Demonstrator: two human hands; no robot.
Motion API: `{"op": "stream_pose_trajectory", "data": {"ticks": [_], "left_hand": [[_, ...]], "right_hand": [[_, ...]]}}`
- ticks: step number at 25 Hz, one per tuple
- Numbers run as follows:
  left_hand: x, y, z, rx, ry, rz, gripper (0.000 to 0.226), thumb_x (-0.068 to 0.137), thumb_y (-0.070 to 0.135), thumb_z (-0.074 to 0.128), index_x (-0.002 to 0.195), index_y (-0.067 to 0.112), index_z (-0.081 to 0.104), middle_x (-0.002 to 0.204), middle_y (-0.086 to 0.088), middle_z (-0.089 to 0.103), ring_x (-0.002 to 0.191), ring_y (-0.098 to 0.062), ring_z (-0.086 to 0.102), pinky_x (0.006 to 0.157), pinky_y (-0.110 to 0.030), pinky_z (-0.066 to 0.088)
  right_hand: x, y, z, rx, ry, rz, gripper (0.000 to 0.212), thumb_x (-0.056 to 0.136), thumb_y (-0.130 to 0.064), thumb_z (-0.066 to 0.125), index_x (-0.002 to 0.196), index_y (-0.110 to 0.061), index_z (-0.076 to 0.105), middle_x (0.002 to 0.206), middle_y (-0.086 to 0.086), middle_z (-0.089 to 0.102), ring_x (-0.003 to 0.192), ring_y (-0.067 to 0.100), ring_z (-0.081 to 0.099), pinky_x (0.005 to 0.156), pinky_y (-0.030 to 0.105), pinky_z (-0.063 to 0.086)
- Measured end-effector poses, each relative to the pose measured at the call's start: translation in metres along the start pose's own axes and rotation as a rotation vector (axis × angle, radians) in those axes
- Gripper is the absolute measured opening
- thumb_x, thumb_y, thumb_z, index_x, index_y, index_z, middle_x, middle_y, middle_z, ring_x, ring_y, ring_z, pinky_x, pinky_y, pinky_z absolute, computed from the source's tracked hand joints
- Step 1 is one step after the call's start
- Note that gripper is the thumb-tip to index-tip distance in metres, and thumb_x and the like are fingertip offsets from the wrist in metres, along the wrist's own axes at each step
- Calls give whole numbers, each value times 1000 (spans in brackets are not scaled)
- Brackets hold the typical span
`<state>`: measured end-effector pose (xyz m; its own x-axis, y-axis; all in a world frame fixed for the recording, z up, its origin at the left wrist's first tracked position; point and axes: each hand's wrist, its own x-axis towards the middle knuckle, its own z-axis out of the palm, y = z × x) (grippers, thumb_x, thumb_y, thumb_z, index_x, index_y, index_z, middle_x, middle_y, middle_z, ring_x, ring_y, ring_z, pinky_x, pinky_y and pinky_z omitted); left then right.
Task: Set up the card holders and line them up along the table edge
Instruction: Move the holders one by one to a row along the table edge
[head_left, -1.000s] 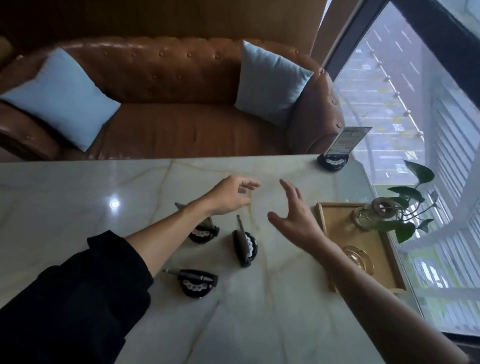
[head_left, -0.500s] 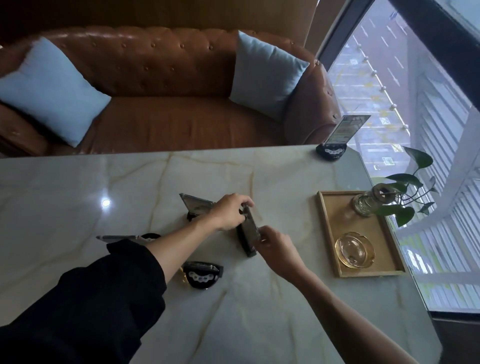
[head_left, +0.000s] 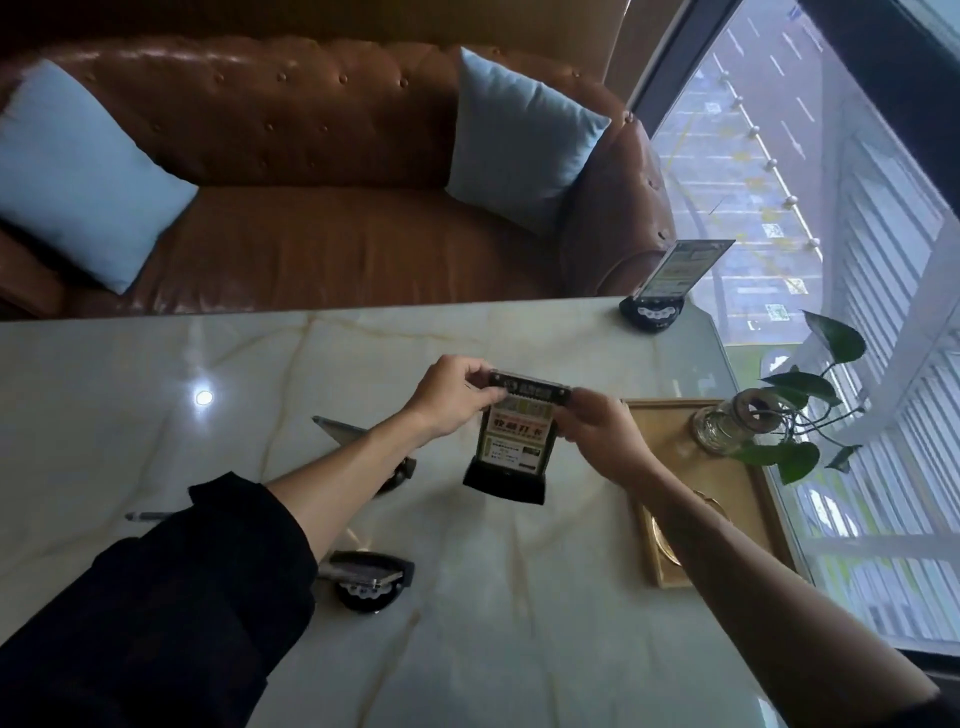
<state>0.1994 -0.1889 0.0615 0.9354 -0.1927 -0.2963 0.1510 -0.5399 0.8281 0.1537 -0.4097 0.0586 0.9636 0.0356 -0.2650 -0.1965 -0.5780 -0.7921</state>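
Both hands hold one card holder (head_left: 511, 447) upright above the marble table (head_left: 130, 415): my left hand (head_left: 454, 397) pinches the top left corner of its clear panel, my right hand (head_left: 597, 428) the top right. Its black base hangs just over the tabletop. One card holder (head_left: 667, 291) stands upright at the far right table edge. Another (head_left: 371, 574) lies flat near my left sleeve. A further one (head_left: 353, 434) lies tipped behind my left forearm, partly hidden. A thin panel edge (head_left: 148, 516) shows at the left by my sleeve.
A wooden tray (head_left: 675, 441) on the right carries a glass jar with a leafy plant (head_left: 727, 426) and a glass ashtray, mostly hidden by my right forearm. A brown leather sofa (head_left: 311, 156) with two blue cushions runs along the far table edge. A window is on the right.
Both hands closed on the card holder lying in the middle, lifted it and turned it upright, so its printed card now faces me.
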Motion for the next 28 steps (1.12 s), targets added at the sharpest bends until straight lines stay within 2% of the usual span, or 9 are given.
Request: {"op": "stream_pose_trajectory", "data": {"ticks": [3,6,8,10,15,17,21,25,28], "left_hand": [[36,15,6,-64,37,9,16,83,23,78,98,17,78,91,1,78,89,-18,72,85,-38,58],[80,33,15,-117,74,22,19,83,21,79,101,18,76,91,-3,77,87,-23,72,79,-42,61],[112,45,25,-128,113,54,17,82,19,80,98,17,76,88,-4,77,80,-20,71,76,-41,62],[144,54,35,-141,148,87,14,81,14,80,94,11,76,86,-6,76,71,-13,64,72,-39,59],[209,65,62,-189,191,85,11,79,6,81,87,7,75,74,2,69,61,-3,56,62,-24,49],[231,66,70,-210,227,96,12,77,2,81,87,4,74,75,-1,68,62,-5,56,64,-26,51],[259,64,81,-167,288,138,12,74,3,83,83,7,75,76,-2,71,65,-8,58,69,-33,55],[271,61,88,-116,266,164,12,73,14,85,78,16,75,79,-2,75,67,-10,62,72,-40,58],[273,61,90,-102,259,144,11,73,19,84,77,22,74,78,-3,76,66,-12,64,70,-42,59]], "right_hand": [[41,1,-30,-6,-21,-37,15,90,-18,59,95,-13,72,82,1,74,71,19,65,72,52,57],[85,1,-61,-55,17,-29,16,91,-13,59,96,-10,74,77,0,70,68,19,61,72,49,56],[118,7,-80,-83,52,-30,15,89,-14,60,93,-13,74,77,4,71,70,26,66,71,51,59],[147,14,-96,-113,82,-26,11,89,-13,60,88,-13,71,80,8,71,74,31,68,70,52,59],[205,25,-126,-233,167,-38,18,86,-10,58,75,-24,61,68,-3,61,69,29,63,62,42,56],[224,33,-131,-229,171,-40,15,85,-13,59,75,-24,62,72,1,64,74,33,67,65,44,57],[244,45,-135,-284,214,-57,19,93,-13,56,77,-20,60,76,4,65,70,27,60,54,27,42],[254,58,-137,-217,261,-46,21,94,-20,55,75,-14,60,71,4,63,72,34,64,59,37,50],[254,62,-136,-195,273,-8,24,94,-27,53,78,-13,64,72,5,67,71,31,64,58,36,49]]}}
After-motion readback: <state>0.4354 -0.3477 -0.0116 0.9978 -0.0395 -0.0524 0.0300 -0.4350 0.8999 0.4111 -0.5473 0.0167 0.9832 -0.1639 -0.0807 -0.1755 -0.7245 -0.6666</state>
